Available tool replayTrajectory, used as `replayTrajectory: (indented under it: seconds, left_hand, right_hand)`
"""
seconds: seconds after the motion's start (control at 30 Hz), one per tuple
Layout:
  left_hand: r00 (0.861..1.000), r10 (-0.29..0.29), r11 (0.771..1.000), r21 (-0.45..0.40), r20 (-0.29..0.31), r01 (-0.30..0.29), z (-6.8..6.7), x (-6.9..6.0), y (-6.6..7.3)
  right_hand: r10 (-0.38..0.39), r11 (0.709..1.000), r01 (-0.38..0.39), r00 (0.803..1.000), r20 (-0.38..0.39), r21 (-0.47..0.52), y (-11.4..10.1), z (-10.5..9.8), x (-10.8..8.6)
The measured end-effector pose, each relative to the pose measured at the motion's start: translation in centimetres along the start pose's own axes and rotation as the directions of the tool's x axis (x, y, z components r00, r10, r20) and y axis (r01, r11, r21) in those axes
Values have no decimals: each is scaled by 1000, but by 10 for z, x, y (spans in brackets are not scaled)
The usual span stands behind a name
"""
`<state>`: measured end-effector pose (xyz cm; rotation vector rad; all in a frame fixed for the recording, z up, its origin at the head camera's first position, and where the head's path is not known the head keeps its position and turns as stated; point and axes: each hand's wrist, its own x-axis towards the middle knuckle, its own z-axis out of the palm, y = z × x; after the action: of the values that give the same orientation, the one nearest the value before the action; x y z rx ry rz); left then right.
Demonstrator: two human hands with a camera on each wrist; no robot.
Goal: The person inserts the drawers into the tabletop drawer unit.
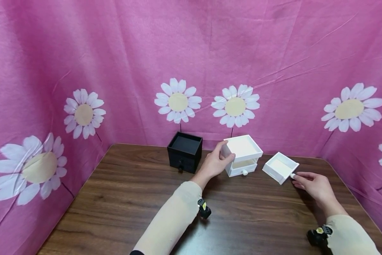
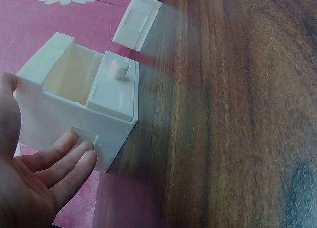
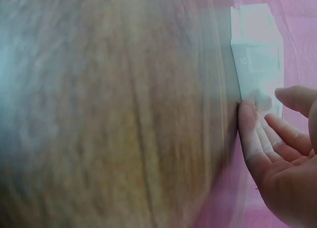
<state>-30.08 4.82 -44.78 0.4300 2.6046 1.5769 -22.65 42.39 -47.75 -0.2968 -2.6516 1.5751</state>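
Observation:
A small white drawer box [image 1: 243, 148] stands at the back of the table, its upper bay open at the front and a lower drawer [image 2: 116, 86] with a round knob in place. My left hand [image 1: 214, 163] holds the box by its left side, thumb near the front top corner and fingers along the side wall. To the right is a loose white drawer [image 1: 280, 167], open side up. The right hand [image 1: 315, 187] has its thumb and fingers about the drawer's knob [image 3: 263, 100]. Whether the drawer fully touches the table, I cannot tell.
A black drawer box [image 1: 185, 151] with a dark knob stands left of the white one. The brown wooden table [image 1: 130, 198] is bordered by a pink cloth [image 1: 130, 53] printed with daisies, close behind the boxes and along both sides.

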Motion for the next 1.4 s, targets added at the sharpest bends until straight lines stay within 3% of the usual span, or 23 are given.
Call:
replayTrajectory:
  seconds: [0.43,0.63,1.17,1.27,1.4]
  left_hand:
    - [1000,0,1000,0,1,0,0,-1,0]
    - [1000,10,1000,5,-4,-10,0,-1,-1]
    - [1000,6,1000,8,-3,-6,-1,-1,2]
    - [1000,4,1000,7,-3,-4,-1,-1,2]
    - [1000,4,1000,9,-1,-4,-1,-1,2]
  right_hand:
    - [2,999,-3,1000,-12,-37,-3,9,7]
    - [24,1000,-24,999,-35,-4,-2,13,7]
    - [127,971,-111,990,-63,210,-7,15,-6]
    - [148,953,-128,988,-53,273,-8,15,-10]
    - [187,906,-158,982,-37,392,-8,18,-15]
